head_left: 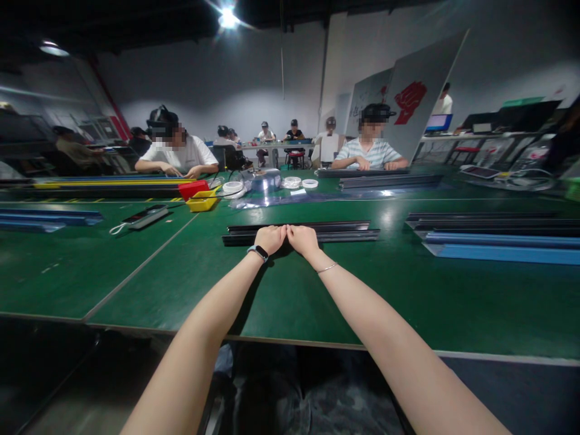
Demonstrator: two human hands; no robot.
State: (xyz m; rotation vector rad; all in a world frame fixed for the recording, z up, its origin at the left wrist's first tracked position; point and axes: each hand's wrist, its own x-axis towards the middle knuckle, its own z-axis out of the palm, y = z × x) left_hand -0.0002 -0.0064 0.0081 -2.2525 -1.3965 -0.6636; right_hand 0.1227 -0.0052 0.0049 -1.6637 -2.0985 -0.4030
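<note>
My left hand, with a watch on its wrist, and my right hand, with a thin bracelet, meet knuckle to knuckle over the middle of a long black channel strip. Both are closed, thumbs side by side, fingers curled down toward the strip. Whatever lies between the fingertips is hidden by the hands. Just behind runs a second black strip, parallel to the first. Both strips lie lengthwise across the green table and stick out on either side of my hands.
Blue strips and black strips lie to the right. Further left are a phone-like device, a yellow bin, a red bin and white rolls. Two people work across the table.
</note>
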